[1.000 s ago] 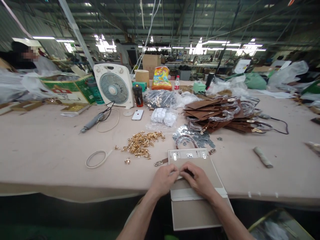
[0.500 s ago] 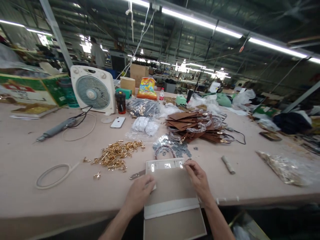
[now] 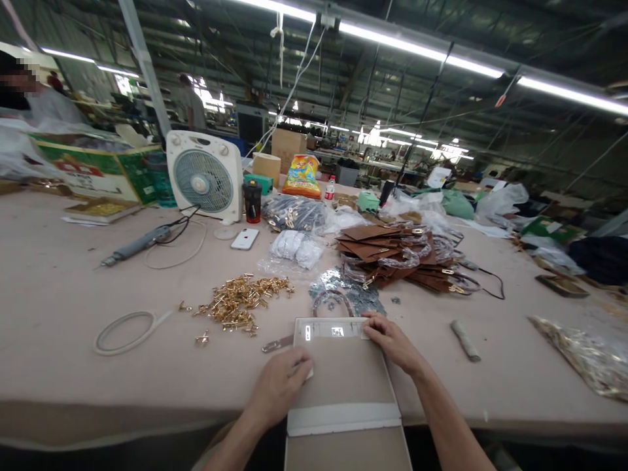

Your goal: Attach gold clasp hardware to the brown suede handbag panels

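An unfolded beige bag panel [image 3: 346,383] lies in front of me, its lower part hanging over the table edge. Small shiny metal plates [image 3: 337,331] line its top band. A brown handle [image 3: 333,297] and a strap with a metal buckle [image 3: 277,343] stick out from under it. My left hand [image 3: 282,379] is closed at the panel's left side, a pale flat piece [image 3: 310,373] showing at its fingertips. With fingers pinched, my right hand [image 3: 390,340] presses at the top right corner, where a small white patch [image 3: 364,334] shows under the fingertips.
Gold fasteners [image 3: 240,301] are heaped to the left, near a white tape roll [image 3: 125,332]. Grey metal pieces [image 3: 366,297] and stacked brown bag parts [image 3: 392,255] lie behind the panel. An electric screwdriver [image 3: 135,246], phone [image 3: 245,239] and fan [image 3: 203,176] sit at left; a grey roll [image 3: 465,340] at right.
My right hand has closed in on the panel's top right corner, and the metal plate there is now covered. My left hand stays beside the panel. The view has turned left.
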A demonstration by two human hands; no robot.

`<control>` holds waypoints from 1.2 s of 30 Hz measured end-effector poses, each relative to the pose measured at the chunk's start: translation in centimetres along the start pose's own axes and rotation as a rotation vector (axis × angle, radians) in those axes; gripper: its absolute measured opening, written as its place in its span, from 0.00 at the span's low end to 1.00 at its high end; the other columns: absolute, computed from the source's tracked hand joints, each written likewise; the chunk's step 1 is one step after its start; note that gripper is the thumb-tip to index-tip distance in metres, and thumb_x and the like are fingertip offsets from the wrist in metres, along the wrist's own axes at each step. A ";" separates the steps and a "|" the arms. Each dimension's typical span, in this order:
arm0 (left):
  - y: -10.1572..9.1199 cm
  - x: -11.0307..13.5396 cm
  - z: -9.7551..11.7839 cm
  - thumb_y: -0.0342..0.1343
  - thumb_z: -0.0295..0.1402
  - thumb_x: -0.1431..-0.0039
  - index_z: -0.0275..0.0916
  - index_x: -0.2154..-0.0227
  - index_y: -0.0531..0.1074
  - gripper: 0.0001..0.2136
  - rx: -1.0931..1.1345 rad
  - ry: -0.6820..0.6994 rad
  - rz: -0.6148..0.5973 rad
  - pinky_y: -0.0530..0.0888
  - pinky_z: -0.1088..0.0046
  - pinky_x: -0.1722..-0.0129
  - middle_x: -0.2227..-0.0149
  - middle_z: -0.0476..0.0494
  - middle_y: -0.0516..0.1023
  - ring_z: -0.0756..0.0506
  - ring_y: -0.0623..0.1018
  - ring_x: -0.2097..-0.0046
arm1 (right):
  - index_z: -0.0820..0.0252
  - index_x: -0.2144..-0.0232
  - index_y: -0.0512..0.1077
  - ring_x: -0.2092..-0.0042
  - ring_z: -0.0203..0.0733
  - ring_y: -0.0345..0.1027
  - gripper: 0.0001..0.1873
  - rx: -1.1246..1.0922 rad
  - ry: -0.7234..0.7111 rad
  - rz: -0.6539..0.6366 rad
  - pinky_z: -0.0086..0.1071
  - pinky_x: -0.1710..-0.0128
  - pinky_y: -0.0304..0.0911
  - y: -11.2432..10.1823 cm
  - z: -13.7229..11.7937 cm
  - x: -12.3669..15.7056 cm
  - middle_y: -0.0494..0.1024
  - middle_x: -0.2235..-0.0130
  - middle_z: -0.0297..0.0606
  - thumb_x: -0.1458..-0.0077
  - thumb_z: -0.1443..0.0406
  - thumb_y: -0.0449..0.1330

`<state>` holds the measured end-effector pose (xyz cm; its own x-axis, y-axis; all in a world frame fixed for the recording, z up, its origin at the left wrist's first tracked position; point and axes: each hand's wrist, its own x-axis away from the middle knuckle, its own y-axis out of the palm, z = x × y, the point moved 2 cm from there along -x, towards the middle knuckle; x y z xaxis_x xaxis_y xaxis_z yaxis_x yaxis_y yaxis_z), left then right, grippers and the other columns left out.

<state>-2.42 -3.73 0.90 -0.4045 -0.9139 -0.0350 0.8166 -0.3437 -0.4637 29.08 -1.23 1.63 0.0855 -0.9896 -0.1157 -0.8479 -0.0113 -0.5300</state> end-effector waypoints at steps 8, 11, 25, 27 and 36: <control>-0.1 0.0 -0.2 0.51 0.38 0.33 0.41 0.68 0.76 0.12 0.032 0.007 0.010 0.67 0.71 0.61 0.66 0.48 0.80 0.43 0.77 0.61 | 0.56 0.68 0.75 0.40 0.56 0.67 0.23 0.014 0.026 -0.023 0.47 0.38 0.58 0.2 0.5 -0.3 0.77 0.44 0.45 0.38 0.44 0.60; -0.1 0.0 -0.1 0.51 0.37 0.33 0.40 0.68 0.77 0.12 0.046 0.013 0.013 0.67 0.71 0.60 0.66 0.48 0.81 0.44 0.77 0.61 | 0.57 0.69 0.75 0.41 0.55 0.68 0.23 0.018 0.027 -0.026 0.46 0.36 0.58 0.2 0.7 -0.2 0.76 0.43 0.45 0.38 0.44 0.60; -0.5 0.6 -0.4 0.60 0.38 0.36 0.42 0.52 0.83 0.13 0.264 0.026 0.021 0.74 0.67 0.46 0.52 0.45 0.85 0.41 0.82 0.50 | 0.58 0.46 0.71 0.47 0.55 0.77 0.35 -0.183 0.153 0.116 0.45 0.47 0.72 1.6 3.1 -0.6 0.80 0.46 0.49 0.50 0.46 0.70; -0.7 0.9 -0.3 0.62 0.37 0.37 0.43 0.50 0.83 0.15 0.285 0.013 0.031 0.73 0.65 0.43 0.49 0.44 0.84 0.40 0.81 0.47 | 0.58 0.53 0.75 0.52 0.54 0.78 0.30 -0.103 0.170 0.196 0.43 0.50 0.73 1.9 3.6 -0.8 0.82 0.51 0.47 0.49 0.45 0.67; -3.4 2.9 -0.7 0.60 0.31 0.38 0.40 0.39 0.74 0.23 0.388 0.012 0.089 0.73 0.64 0.43 0.48 0.42 0.83 0.40 0.79 0.47 | 0.55 0.55 0.79 0.59 0.52 0.77 0.26 0.268 -0.009 0.616 0.45 0.54 0.71 2.6 -1.4 1.3 0.82 0.55 0.43 0.44 0.43 0.62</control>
<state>-6.64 -5.09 1.79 -0.3276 -0.9421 -0.0712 0.9428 -0.3211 -0.0891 26.29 -2.69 1.27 -0.3669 -0.8026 -0.4704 -0.5839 0.5923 -0.5551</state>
